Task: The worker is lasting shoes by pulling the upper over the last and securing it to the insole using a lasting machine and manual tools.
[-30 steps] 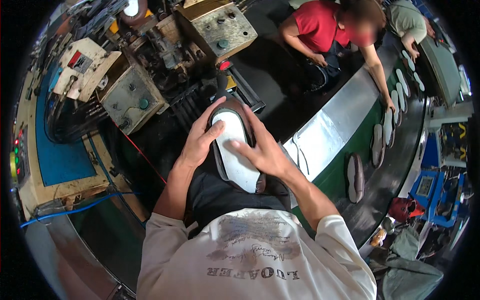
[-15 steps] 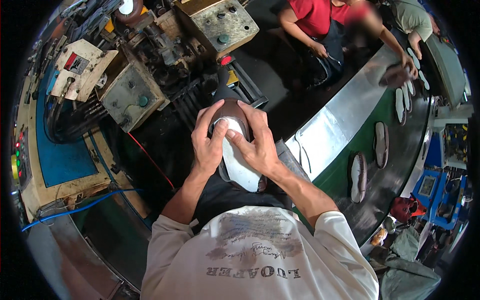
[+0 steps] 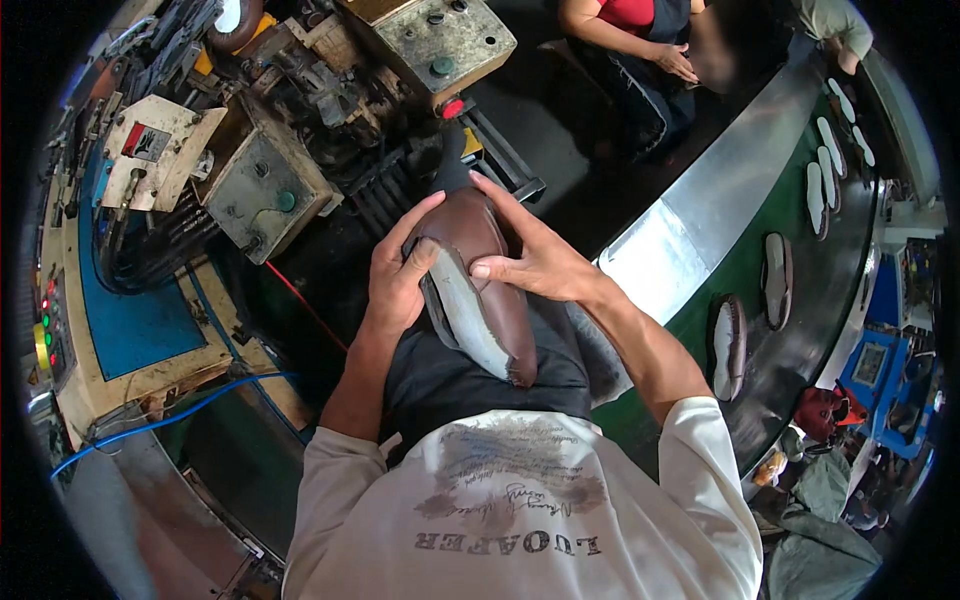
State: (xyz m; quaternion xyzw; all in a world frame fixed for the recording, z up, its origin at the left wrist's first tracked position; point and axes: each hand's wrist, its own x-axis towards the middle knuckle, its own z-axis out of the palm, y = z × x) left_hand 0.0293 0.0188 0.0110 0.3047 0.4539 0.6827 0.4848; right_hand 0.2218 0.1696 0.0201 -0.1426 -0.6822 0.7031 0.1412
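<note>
Between my hands is a brown leather shoe upper (image 3: pixel 500 318) with a pale sole board on its underside. It lies tilted over my lap, its brown side turned partly up and the pale bottom facing left. My left hand (image 3: pixel 402 268) grips its far left side, the thumb pressed on the edge of the pale bottom. Along the far right side, my right hand (image 3: pixel 535 250) spreads its fingers, with the thumb resting on the leather. Past the far end of the shoe upper, a dark post (image 3: pixel 452 160) rises.
A worn machine with control boxes (image 3: pixel 262 195) stands at the left and ahead. On the right, a green conveyor belt (image 3: pixel 675 340) carries several shoe uppers (image 3: pixel 777 280) beside a metal ledge (image 3: pixel 690 225). A co-worker (image 3: pixel 640 70) sits ahead right. A blue hose (image 3: pixel 170 415) crosses the lower left.
The shoe upper has rolled so its pale bottom faces left and more brown leather shows. My right thumb has moved off the pale bottom. The co-worker's hand has left the belt.
</note>
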